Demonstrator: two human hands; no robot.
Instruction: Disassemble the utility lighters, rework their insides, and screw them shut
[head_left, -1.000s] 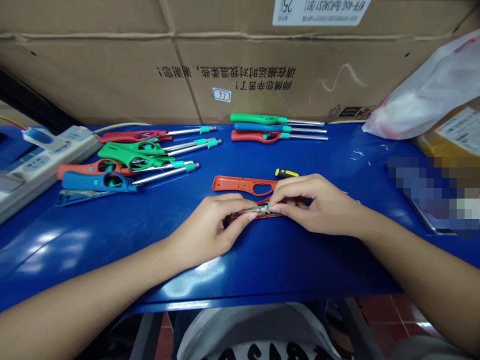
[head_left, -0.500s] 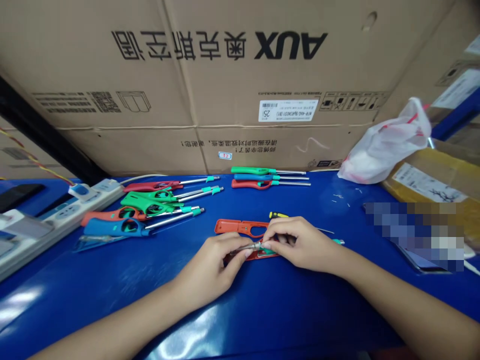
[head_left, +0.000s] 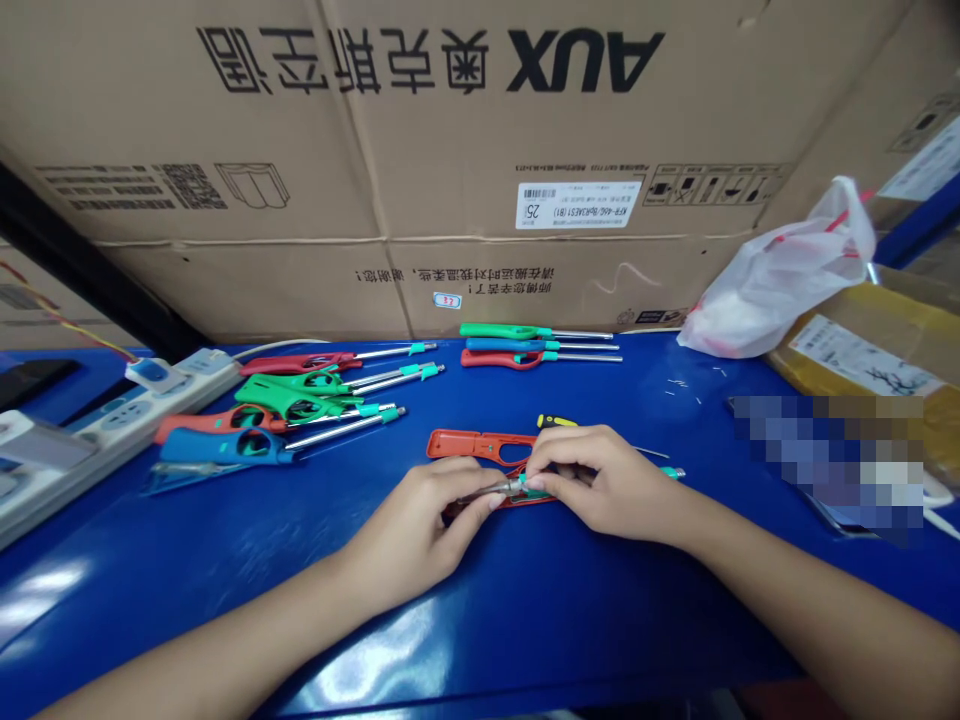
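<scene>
Both hands meet over an opened red lighter half-shell (head_left: pixel 501 499) lying on the blue table (head_left: pixel 225 560). My left hand (head_left: pixel 420 525) pinches a thin metal tube part (head_left: pixel 499 490) at the shell's left. My right hand (head_left: pixel 600 480) is closed on the shell's inner parts from the right, fingertips touching the same piece. The other red shell half (head_left: pixel 469 445) lies just behind the hands. A yellow-and-black screwdriver (head_left: pixel 556 422) shows behind my right hand, its shaft partly hidden.
Several finished long-nozzle lighters lie in a pile at left (head_left: pixel 289 415), and three more in a row at the back (head_left: pixel 525 345). A white power strip (head_left: pixel 97 425) sits far left. Cardboard boxes (head_left: pixel 450 150) wall the back; a plastic bag (head_left: pixel 780 275) lies at right.
The camera tilted upward, so more of the cardboard boxes shows. Both hands stay on the red lighter shell with only slight finger shifts.
</scene>
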